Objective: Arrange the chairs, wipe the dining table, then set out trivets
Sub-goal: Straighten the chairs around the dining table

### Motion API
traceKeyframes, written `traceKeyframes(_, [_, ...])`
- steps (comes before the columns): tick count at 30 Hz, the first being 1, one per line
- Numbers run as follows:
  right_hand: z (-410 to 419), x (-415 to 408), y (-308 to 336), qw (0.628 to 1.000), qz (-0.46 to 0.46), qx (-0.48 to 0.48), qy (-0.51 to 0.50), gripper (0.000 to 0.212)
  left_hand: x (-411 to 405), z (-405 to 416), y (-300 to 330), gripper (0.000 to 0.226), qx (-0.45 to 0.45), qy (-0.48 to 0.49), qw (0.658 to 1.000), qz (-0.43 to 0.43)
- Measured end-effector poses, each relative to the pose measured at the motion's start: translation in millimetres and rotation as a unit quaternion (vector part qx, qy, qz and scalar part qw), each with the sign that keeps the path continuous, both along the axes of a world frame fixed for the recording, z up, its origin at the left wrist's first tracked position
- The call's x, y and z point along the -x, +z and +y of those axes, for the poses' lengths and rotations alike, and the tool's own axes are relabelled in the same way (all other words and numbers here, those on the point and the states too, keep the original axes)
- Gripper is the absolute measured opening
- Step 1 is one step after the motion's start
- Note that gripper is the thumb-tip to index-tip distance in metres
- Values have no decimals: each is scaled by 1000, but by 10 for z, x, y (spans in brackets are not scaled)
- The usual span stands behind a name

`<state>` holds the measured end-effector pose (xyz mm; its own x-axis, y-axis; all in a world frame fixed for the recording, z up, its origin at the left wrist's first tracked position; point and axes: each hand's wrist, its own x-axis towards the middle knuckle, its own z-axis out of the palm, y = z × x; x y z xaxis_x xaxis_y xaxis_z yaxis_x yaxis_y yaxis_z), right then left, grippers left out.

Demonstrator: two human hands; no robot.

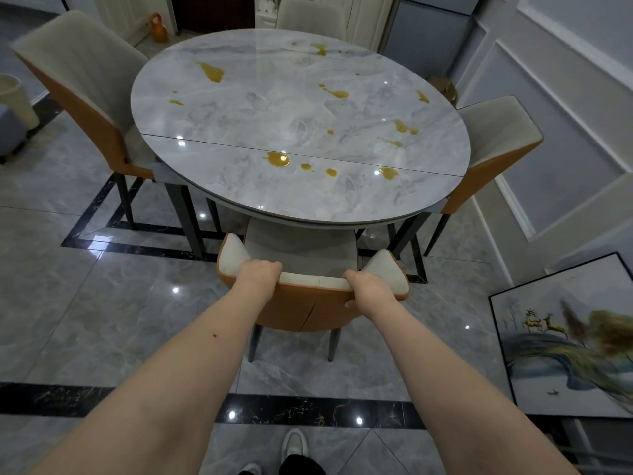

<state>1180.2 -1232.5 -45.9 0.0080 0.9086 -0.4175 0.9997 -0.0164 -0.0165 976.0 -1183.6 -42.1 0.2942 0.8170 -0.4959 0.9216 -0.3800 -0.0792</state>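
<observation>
Grey tiled floor (102,303); round worktop (298,207) spotted with yellow spills (277,159). Near chair (308,306) gripped at backrest top by left hand (259,273) and right hand (368,287), seat tucked partly under, likely for squaring.

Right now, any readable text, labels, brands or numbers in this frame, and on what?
None readable.
Round grey marble dining table: only yellow spill stains, no print.
Grey-and-orange upholstered chair gripped by left hand and right hand: no tag shows.
Framed deer painting leaning on the wall: no legible signature; blurred.
White shoe: no logo visible.
</observation>
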Motion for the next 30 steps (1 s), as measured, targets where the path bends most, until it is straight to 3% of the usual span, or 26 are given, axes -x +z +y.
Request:
traceKeyframes(7, [-226,-44,96,998,21,-52,-23,57,-282,-101,236,53,56,-4,997,-50])
traceKeyframes(14, [-426,-257,253,996,30,-58,-60,54,-670,-165,430,58,66,-62,996,-25])
traceKeyframes(18, [-569,-618,420,993,8,-56,-107,51,-963,-162,558,60,52,-93,992,-63])
traceKeyframes(24, [-745,-1409,599,981,15,-54,-183,55,-1700,-110,681,46,35,-152,985,-79])
traceKeyframes(30, [-810,-2451,607,972,9,-42,-230,57,-2854,-51,702,51,38,-204,974,-89])
